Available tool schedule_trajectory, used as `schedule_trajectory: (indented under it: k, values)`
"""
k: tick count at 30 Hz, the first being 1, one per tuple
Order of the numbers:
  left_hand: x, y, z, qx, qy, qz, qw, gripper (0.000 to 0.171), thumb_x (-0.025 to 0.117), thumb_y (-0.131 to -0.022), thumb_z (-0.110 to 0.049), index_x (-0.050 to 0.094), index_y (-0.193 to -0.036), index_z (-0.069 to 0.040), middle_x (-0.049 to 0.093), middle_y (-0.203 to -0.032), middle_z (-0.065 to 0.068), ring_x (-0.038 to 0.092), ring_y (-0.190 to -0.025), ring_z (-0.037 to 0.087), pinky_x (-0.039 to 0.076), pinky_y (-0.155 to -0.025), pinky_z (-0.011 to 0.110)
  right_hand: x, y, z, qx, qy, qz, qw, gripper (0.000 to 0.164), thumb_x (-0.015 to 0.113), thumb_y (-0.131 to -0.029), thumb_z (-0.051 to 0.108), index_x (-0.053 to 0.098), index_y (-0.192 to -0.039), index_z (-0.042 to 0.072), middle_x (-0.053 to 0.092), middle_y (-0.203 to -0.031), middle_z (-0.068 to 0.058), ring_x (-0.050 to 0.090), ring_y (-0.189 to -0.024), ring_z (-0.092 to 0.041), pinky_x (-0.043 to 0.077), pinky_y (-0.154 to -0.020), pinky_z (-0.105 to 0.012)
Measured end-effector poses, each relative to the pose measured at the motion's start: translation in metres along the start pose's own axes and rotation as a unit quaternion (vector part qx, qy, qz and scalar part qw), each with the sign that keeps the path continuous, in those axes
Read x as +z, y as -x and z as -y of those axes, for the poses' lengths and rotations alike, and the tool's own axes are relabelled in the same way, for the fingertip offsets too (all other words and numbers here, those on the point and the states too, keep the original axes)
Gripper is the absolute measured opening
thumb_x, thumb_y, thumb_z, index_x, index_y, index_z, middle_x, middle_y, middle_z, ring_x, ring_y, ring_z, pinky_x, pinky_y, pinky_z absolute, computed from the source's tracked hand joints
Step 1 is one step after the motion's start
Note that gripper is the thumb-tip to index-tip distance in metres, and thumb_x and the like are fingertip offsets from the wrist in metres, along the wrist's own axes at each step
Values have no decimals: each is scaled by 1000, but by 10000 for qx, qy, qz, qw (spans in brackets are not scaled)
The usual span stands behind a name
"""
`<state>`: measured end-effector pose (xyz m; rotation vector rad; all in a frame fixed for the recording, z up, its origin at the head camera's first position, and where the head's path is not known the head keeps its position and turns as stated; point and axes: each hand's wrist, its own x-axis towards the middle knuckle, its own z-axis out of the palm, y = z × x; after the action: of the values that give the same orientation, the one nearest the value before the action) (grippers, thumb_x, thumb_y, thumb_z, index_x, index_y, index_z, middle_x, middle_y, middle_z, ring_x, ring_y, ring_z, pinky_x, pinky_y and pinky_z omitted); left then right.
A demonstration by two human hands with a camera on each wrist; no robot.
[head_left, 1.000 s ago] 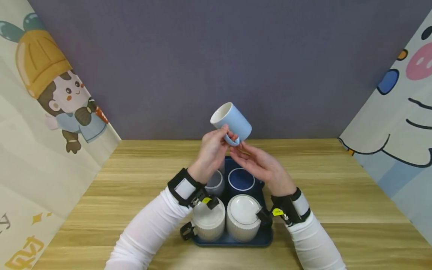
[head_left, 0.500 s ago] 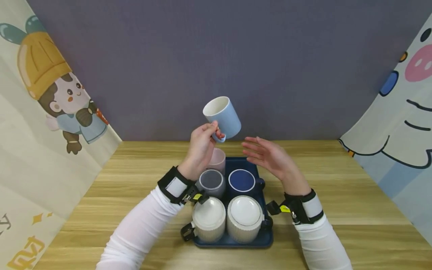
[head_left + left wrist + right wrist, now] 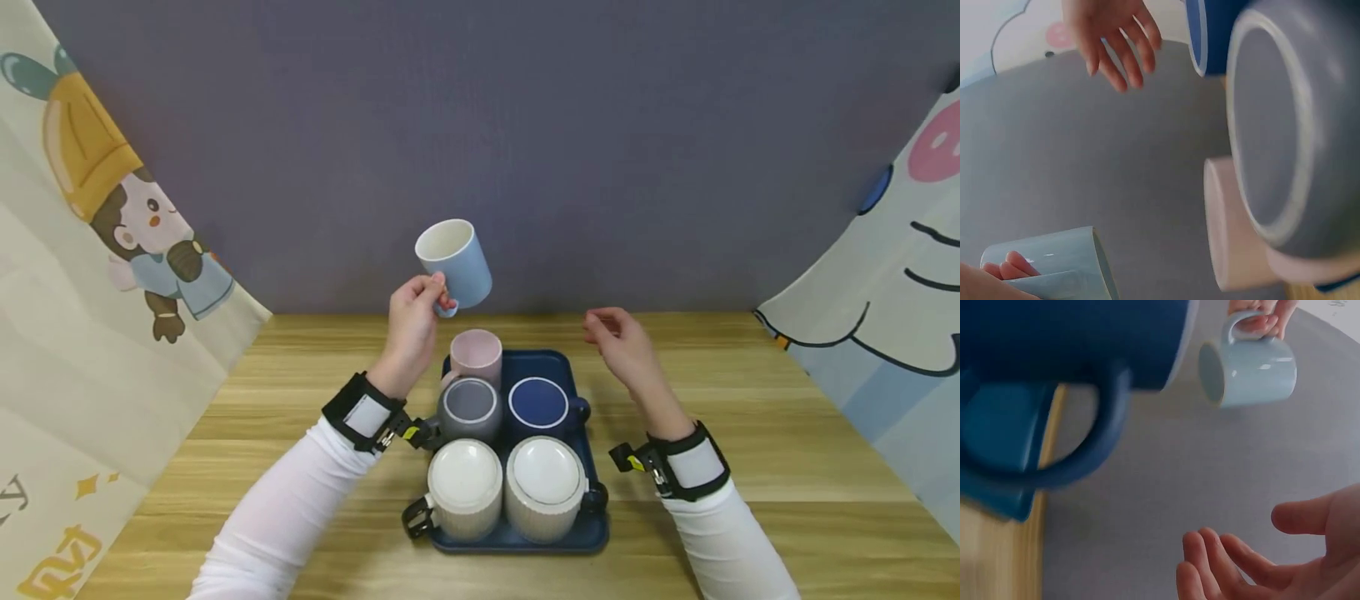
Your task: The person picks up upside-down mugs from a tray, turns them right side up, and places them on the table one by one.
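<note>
Pale-blue glazed mug (image 3: 467,271), smooth straight cylinder, white inside: I have it in the air, tilted, mouth up and to the left, against the matte grey backdrop (image 3: 375,125). Left grip (image 3: 412,325) grasps it by the handle (image 3: 447,310), fingers hooked through the loop. Right grip (image 3: 624,343) is released, fingers loosely bent, well apart from the mug. On the wood-grain desk (image 3: 750,400) I see a dark-blue tray (image 3: 538,361) with rounded corners. On it: pink mug (image 3: 477,357) back left, grey mug (image 3: 471,408) just in front, pale ring round its upturned base, navy mug (image 3: 538,403) beside that, also base up, and two ribbed cream mugs (image 3: 465,500) with dark handles side by side at the front. Versus a second ago: blue mug has gone left, right grip has pulled away to the right, pink mug is out from behind the arm. Ribbed mugs haven't moved.
</note>
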<state>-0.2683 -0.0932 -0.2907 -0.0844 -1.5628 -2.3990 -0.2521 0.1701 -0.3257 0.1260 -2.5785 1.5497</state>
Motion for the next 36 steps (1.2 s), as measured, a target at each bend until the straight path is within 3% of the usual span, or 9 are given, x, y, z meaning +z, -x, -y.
schedule_trajectory:
  k: [5, 10, 23, 36]
  values:
    - [-17, -5, 1, 156, -175, -161, 9996, 31, 52, -96, -5, 47, -65, -7, 47, -59, 0, 50, -57, 12, 46, -64, 21, -3, 0, -12, -203, 868, -532, 9946, 43, 43, -100, 32, 51, -126, -1, 60, -118, -24, 60, -109, -37, 47, -90, -48]
    - [-33, -9, 4, 297, -221, -350, 9987, 33, 53, -95, -4, 47, -63, -6, 46, -58, 1, 49, -56, 14, 45, -63, 23, -1, -2, -24, -481, 1342, -843, 9862, 41, 45, -100, 29, 53, -123, -4, 60, -118, -26, 58, -108, -39, 47, -91, -50]
    - [-73, -19, 21, 426, -451, -803, 9948, 33, 54, -93, 0, 47, -62, -6, 46, -57, 3, 48, -55, 15, 46, -62, 25, -1, 1, -47, -662, 2065, -1431, 9657, 35, 48, -99, 24, 56, -117, -6, 62, -110, -25, 63, -96, -38, 49, -81, -50]
    - [-109, -31, 33, 240, -1072, -1296, 9855, 31, 56, -94, -5, 46, -64, -6, 47, -55, 0, 51, -54, 13, 44, -62, 26, -8, 5, -65, -638, 2500, -1760, 9500, 35, 49, -98, 26, 58, -116, -3, 63, -105, -23, 61, -93, -38, 48, -74, -49]
